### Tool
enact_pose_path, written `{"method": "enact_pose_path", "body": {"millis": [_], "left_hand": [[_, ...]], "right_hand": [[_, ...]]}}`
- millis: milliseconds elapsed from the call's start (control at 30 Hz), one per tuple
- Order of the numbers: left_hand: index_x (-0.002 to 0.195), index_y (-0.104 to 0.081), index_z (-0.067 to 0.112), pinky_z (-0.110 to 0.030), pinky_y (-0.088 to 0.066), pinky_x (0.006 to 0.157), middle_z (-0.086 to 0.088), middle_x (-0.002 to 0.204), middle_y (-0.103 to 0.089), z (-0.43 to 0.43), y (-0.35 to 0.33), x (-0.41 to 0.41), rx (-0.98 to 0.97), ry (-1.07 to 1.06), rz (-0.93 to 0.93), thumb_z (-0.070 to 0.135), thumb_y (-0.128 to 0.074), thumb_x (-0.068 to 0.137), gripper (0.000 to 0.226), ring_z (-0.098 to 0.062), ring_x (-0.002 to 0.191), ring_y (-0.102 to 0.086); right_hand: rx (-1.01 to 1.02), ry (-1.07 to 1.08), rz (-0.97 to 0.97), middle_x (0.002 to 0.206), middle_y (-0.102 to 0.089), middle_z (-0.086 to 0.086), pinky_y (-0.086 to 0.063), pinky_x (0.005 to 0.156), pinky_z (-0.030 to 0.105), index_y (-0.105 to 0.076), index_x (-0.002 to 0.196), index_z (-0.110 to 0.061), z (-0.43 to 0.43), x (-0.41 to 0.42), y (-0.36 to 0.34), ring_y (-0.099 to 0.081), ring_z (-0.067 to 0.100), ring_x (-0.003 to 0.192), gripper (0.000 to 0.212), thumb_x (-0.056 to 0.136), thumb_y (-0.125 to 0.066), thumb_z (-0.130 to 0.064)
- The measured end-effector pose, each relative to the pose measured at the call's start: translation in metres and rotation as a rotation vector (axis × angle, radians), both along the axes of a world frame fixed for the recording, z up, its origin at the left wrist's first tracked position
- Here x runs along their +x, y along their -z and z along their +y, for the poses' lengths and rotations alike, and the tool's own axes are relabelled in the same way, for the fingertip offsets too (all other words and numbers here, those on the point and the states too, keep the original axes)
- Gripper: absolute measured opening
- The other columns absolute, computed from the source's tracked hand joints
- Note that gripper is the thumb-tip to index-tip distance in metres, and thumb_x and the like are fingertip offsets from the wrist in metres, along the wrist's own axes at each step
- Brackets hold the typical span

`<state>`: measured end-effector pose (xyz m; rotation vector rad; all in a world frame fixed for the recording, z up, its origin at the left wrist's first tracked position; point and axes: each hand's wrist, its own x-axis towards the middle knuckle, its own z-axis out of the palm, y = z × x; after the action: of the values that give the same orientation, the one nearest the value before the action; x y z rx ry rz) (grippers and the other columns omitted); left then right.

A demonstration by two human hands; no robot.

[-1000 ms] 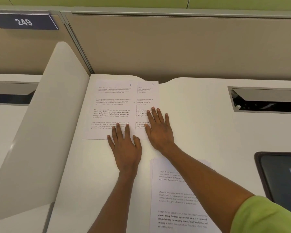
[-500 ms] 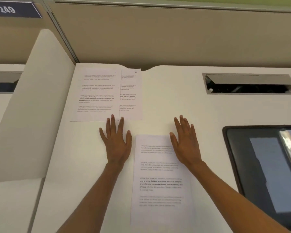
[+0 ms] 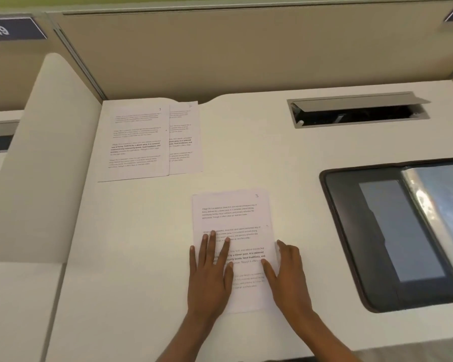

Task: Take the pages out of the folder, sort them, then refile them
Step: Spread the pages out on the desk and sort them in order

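Your left hand [image 3: 209, 273] lies flat, fingers straight and spread, on left half of near pages [image 3: 236, 218], mid-width by desk's [image 3: 141, 231] front edge. Your right hand [image 3: 289, 278] at their right edge, thumb on paper; pinching or only touching, cannot tell. Open folder [image 3: 372, 231] at desk's right edge. Far pages [image 3: 139, 142], two overlapping, in far left corner against partition [image 3: 246, 61].

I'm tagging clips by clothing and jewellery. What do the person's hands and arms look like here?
The left hand and right hand are bare: no gloves, and no rings show on the fingers in view. The left forearm and right forearm are bare too, with no watch, bracelet or sleeve inside the picture.
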<state>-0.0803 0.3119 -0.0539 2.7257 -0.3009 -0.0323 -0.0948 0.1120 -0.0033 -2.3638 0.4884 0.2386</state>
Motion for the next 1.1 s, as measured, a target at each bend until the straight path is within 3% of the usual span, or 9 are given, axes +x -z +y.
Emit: {"method": "enact_pose_path", "body": {"millis": [133, 267, 467, 567, 667, 800, 900, 1000, 1100], "left_hand": [[0.166, -0.024, 0.03, -0.056, -0.012, 0.129, -0.002, 0.176, -0.007, -0.004, 0.002, -0.003, 0.018, -0.018, 0.006, 0.038, -0.042, 0.109, 0.061, -0.022, 0.163, -0.005], [0.166, -0.023, 0.031, -0.056, -0.011, 0.129, -0.001, 0.176, -0.006, -0.004, 0.002, -0.009, 0.013, -0.028, 0.02, 0.038, -0.04, 0.109, 0.06, -0.02, 0.163, -0.003], [0.166, -0.023, 0.03, -0.056, -0.009, 0.129, 0.001, 0.176, -0.005, -0.004, 0.0, -0.012, -0.033, -0.054, 0.028, 0.038, -0.038, 0.109, 0.06, -0.019, 0.163, -0.003], [0.166, -0.023, 0.029, -0.056, -0.009, 0.129, 0.002, 0.176, -0.008, -0.001, -0.002, -0.006, -0.083, -0.077, 0.005, 0.036, -0.039, 0.109, 0.06, -0.018, 0.162, -0.005], [0.166, -0.023, 0.028, -0.055, -0.01, 0.13, 0.002, 0.176, -0.011, 0.005, -0.006, 0.01, -0.13, -0.113, -0.015, 0.036, -0.038, 0.109, 0.06, -0.017, 0.162, -0.007], [0.165, -0.028, 0.025, -0.053, -0.011, 0.13, -0.001, 0.174, -0.018, 0.014, -0.014, 0.048, -0.198, -0.186, -0.049, 0.037, -0.036, 0.109, 0.058, -0.017, 0.161, -0.011], [0.164, -0.03, 0.02, -0.049, -0.01, 0.131, -0.003, 0.173, -0.02, 0.021, -0.022, 0.092, -0.222, -0.227, -0.057, 0.041, -0.036, 0.109, 0.059, -0.018, 0.161, -0.012], [0.163, -0.031, 0.015, -0.048, -0.013, 0.131, -0.008, 0.172, -0.024, 0.029, -0.028, 0.141, -0.217, -0.249, -0.074, 0.043, -0.041, 0.109, 0.062, -0.022, 0.161, -0.015], [0.163, -0.029, 0.011, -0.047, -0.011, 0.131, -0.011, 0.172, -0.023, 0.032, -0.03, 0.186, -0.188, -0.242, -0.047, 0.041, -0.05, 0.108, 0.066, -0.026, 0.161, -0.013]], "right_hand": [[0.14, 0.085, -0.031, 0.12, -0.049, -0.009, -0.051, 0.093, 0.023, -0.047, 0.137, -0.021, 0.001, -0.002, -0.007, -0.054, 0.009, 0.106, 0.045, 0.098, -0.068, -0.026], [0.199, 0.156, -0.04, 0.086, -0.062, -0.001, -0.05, 0.07, 0.018, -0.058, 0.105, -0.023, -0.011, 0.003, -0.008, -0.061, 0.016, 0.078, 0.024, 0.093, -0.073, -0.01], [0.23, 0.203, -0.084, 0.076, -0.067, -0.007, -0.053, 0.063, 0.02, -0.064, 0.082, -0.022, -0.021, -0.002, -0.013, -0.062, 0.01, 0.07, 0.019, 0.092, -0.074, -0.01], [0.25, 0.243, -0.115, 0.084, -0.068, -0.008, -0.05, 0.066, 0.01, -0.064, 0.085, -0.024, -0.025, -0.003, -0.022, -0.063, 0.009, 0.076, 0.019, 0.095, -0.069, -0.008], [0.254, 0.237, -0.137, 0.085, -0.065, -0.008, -0.053, 0.061, 0.015, -0.056, 0.092, -0.023, -0.032, 0.0, -0.034, -0.066, 0.017, 0.077, 0.014, 0.101, -0.06, -0.013], [0.245, 0.268, -0.157, 0.097, -0.066, -0.015, -0.051, 0.063, 0.01, -0.06, 0.118, -0.023, -0.045, 0.014, -0.042, -0.067, 0.007, 0.083, 0.018, 0.102, -0.06, -0.016], [0.222, 0.322, -0.209, 0.109, -0.068, -0.005, -0.055, 0.079, 0.022, -0.066, 0.123, -0.015, -0.057, 0.037, -0.049, -0.067, 0.009, 0.093, 0.022, 0.103, -0.057, -0.015], [0.286, 0.404, -0.228, 0.104, -0.067, -0.006, -0.051, 0.067, 0.019, -0.065, 0.119, -0.018, -0.068, 0.069, -0.056, -0.065, 0.005, 0.09, 0.018, 0.105, -0.053, -0.015], [0.333, 0.467, -0.245, 0.108, -0.07, 0.0, -0.054, 0.068, 0.027, -0.065, 0.117, -0.02, -0.079, 0.109, -0.057, -0.069, 0.017, 0.094, 0.017, 0.106, -0.053, -0.018]]}}
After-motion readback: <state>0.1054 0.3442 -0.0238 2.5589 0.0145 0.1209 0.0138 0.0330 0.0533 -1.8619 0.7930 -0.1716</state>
